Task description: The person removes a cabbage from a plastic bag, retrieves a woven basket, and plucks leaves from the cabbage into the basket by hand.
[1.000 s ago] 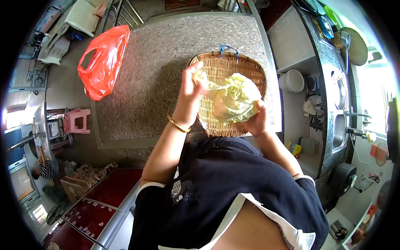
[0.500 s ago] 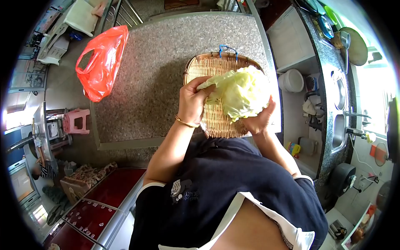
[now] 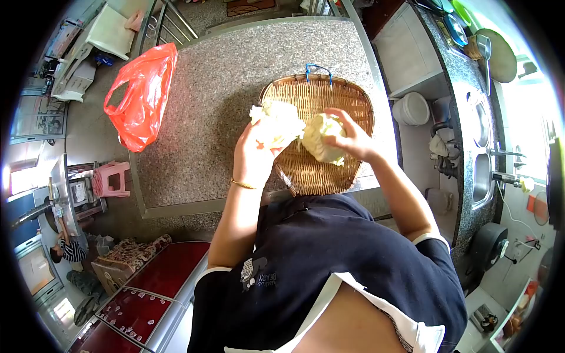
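Observation:
Pale green cabbage is in two pieces above the woven basket. My left hand (image 3: 254,154) is closed on the left cabbage piece (image 3: 279,124), which hangs over the basket's left edge. The right cabbage piece (image 3: 321,139) is gripped by my right hand (image 3: 352,140), its fingers over the top and side. The two pieces are side by side, nearly touching. The flat wicker basket (image 3: 321,178) lies on the speckled stone table (image 3: 200,117), with a blue tie (image 3: 318,70) at its far rim.
A red plastic bag (image 3: 144,97) sits at the table's left edge. To the right is a counter with a double sink (image 3: 481,176), a white bucket (image 3: 411,109) below. A pink stool (image 3: 111,179) stands at left; another person (image 3: 69,250) is far off at lower left.
The single cabbage head held between both hands is now two pieces, one in each hand. My left hand moved slightly left; my right hand moved up and inward over its piece.

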Tool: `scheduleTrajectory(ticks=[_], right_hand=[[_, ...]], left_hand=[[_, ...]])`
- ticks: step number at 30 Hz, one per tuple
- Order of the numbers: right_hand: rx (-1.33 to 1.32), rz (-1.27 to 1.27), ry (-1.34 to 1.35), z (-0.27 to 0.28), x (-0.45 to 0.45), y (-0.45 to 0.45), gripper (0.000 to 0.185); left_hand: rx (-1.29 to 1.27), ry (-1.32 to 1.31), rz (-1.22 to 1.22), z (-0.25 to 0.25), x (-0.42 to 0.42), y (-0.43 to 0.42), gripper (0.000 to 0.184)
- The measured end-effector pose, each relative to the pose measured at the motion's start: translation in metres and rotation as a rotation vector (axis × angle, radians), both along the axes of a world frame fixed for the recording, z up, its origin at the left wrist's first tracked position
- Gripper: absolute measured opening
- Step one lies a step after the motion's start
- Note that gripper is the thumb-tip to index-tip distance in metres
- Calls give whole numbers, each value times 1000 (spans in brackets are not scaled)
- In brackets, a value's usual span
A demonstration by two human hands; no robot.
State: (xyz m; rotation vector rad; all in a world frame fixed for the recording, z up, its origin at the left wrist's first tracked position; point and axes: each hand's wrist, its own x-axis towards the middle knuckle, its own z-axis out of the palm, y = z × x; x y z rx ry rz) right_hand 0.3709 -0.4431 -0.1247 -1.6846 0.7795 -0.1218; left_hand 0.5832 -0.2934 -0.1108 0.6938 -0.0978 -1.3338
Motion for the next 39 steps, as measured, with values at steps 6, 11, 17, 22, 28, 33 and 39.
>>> scheduleTrajectory(ticks=[6,11,17,22,28,33,39], right_hand=[[-694,175,196,22,23,15,95],[-221,1,-338,61,39,25,73],[286,-288,-524,43,39,37,17],[674,-722,-746,33,27,20,10],[558,-548,-701,51,22,33,8],[175,-349,-395,57,21,52,18],[-405,125,-347,49,0,60,18]], left_hand=[[54,-275,45,17,-13,-2,27],[113,-766,-42,29,-30,-7,18],[-15,-357,55,23,-38,-17,11],[-61,28,99,9,-17,-11,11],[25,-281,-119,36,-30,-12,59],[-72,-1251,-10,23,-47,-9,34],[-56,-1631,-94,36,-47,14,26]])
